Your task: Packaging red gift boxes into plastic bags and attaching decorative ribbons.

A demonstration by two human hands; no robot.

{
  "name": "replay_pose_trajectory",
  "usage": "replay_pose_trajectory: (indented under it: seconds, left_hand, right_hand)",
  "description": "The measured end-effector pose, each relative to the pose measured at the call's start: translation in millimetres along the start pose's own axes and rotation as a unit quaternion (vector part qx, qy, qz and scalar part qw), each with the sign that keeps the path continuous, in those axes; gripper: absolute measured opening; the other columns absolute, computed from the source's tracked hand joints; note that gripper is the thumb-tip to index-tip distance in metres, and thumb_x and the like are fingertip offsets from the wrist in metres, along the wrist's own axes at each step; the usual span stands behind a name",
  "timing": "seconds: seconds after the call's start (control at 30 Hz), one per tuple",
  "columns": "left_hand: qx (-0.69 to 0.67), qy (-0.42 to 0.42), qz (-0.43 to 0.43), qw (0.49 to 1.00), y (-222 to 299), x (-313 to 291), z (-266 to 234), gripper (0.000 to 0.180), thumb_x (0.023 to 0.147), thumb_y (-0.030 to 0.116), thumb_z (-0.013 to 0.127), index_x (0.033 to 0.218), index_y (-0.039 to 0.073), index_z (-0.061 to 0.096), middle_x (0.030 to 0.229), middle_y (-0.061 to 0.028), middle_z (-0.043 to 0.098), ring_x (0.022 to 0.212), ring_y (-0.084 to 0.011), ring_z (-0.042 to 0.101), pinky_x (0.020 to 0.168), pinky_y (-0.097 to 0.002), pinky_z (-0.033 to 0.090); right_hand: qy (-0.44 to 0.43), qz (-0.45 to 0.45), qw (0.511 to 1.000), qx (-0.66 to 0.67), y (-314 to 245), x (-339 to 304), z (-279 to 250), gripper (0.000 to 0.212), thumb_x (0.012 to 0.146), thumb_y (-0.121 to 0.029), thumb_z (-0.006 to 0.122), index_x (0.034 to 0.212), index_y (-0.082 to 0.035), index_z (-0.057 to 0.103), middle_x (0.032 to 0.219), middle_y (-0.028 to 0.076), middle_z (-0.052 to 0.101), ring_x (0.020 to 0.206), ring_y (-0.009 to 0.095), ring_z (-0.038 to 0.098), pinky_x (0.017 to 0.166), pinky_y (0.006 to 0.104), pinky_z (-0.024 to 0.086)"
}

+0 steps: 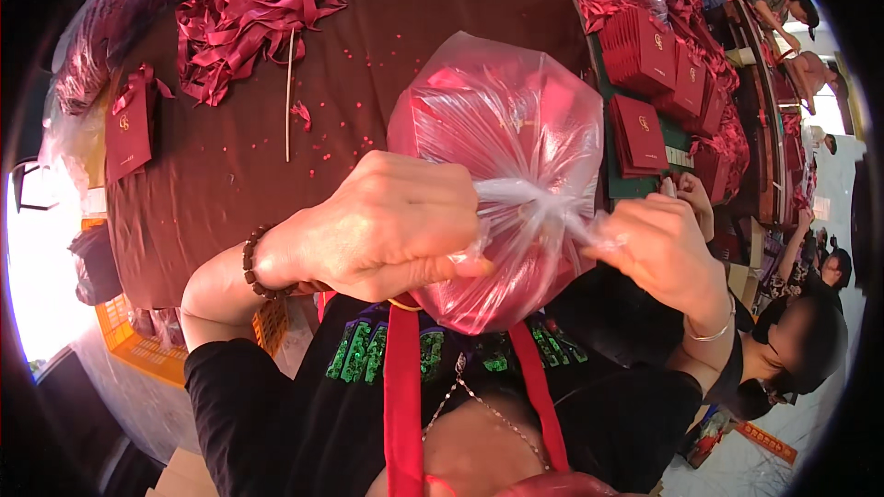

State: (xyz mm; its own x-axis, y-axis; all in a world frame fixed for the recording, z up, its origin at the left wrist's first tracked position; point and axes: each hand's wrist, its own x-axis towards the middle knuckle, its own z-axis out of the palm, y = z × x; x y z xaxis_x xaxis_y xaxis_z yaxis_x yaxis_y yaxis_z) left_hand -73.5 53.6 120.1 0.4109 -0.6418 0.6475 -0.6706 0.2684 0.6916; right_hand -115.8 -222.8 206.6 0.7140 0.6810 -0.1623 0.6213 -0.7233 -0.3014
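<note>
A clear plastic bag with dark red contents bulges in front of my chest, its neck gathered and twisted into a knot at the middle. My left hand is closed round one twisted end of the bag's neck, thumb pressed against the fingers. On the other side of the knot, my right hand pinches the opposite end. Both ends are stretched taut sideways between the hands. The red things inside show only blurrily through the film.
Red ribbons lie heaped on the brown-covered table, near a thin stick and red scraps. A red gift bag stands at left. Stacked red bags lie on the right-hand table. A co-worker sits close at right; an orange crate is below left.
</note>
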Motion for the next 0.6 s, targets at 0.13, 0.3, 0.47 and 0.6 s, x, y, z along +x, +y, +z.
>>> replay_pose_trajectory:
  seconds: [0.13,0.3,0.47,0.6]
  left_hand:
    - [-0.015,0.030,-0.008,0.999,0,0,5,0.024,0.078,0.015,0.067,0.067,0.002,0.051,0.062,-0.0091,0.045,0.057,-0.0299,0.047,0.049,-0.0382,0.037]
    - [-0.007,0.036,-0.035,0.999,4,0,7,0.027,0.079,0.014,0.066,0.065,0.001,0.047,0.059,-0.0106,0.043,0.054,-0.0317,0.045,0.048,-0.0388,0.036]
    - [0.004,0.005,-0.054,0.999,4,-4,-1,0.029,0.083,0.018,0.061,0.065,0.000,0.047,0.061,-0.0108,0.046,0.056,-0.0302,0.049,0.052,-0.0382,0.039]
    - [-0.039,-0.025,-0.076,0.996,6,-2,-5,0.031,0.086,0.023,0.056,0.067,-0.002,0.051,0.063,-0.0108,0.051,0.060,-0.0280,0.053,0.057,-0.0379,0.043]
  right_hand:
    - [-0.023,-0.094,0.992,0.076,-12,4,-11,0.021,0.067,-0.021,0.075,0.068,-0.006,0.060,0.077,0.003,0.054,0.074,0.021,0.055,0.058,0.0349,0.043]
    - [0.126,-0.148,0.960,0.201,-13,12,9,0.017,0.077,-0.021,0.069,0.081,-0.004,0.065,0.124,0.015,0.055,0.103,0.029,0.056,0.086,0.0406,0.042]
    - [0.077,-0.177,0.947,0.257,-2,24,22,0.032,0.093,-0.029,0.049,0.105,-0.005,0.067,0.120,0.015,0.058,0.107,0.023,0.058,0.093,0.0408,0.036]
    - [0.172,-0.060,0.917,0.355,-2,25,33,0.031,0.087,-0.024,0.060,0.111,-0.006,0.064,0.101,0.009,0.066,0.091,0.020,0.061,0.085,0.0316,0.039]
